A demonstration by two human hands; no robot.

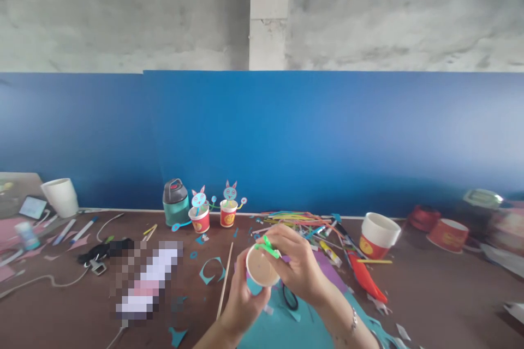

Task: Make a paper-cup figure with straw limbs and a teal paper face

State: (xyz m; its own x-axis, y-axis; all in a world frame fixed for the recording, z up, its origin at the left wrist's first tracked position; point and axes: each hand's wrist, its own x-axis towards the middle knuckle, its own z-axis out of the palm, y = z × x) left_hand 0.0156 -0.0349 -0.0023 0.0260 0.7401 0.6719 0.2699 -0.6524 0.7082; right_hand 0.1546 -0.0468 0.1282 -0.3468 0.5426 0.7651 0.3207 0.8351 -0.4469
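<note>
A paper cup (263, 266) with a white rim and a beige round face turned up is gripped in my left hand (242, 295), fingers curled round its side. Over the cup's far right edge, my right hand (295, 263) pinches a slim bright green piece (268, 248). That piece lies against the rim; its exact kind is not clear. Under the hands spreads teal paper (282, 324), with black scissor-like loops (290, 298) on it. Purple paper (327, 271) lies beside my right hand.
Two red cups with blue cat faces (200, 221) stand at the back, near a teal canister (175, 207). Several coloured strips (303, 219) pile up behind my hands. Stacked cups (379, 234) and a red-handled tool (366, 278) lie right. A wooden stick (225, 281) lies left.
</note>
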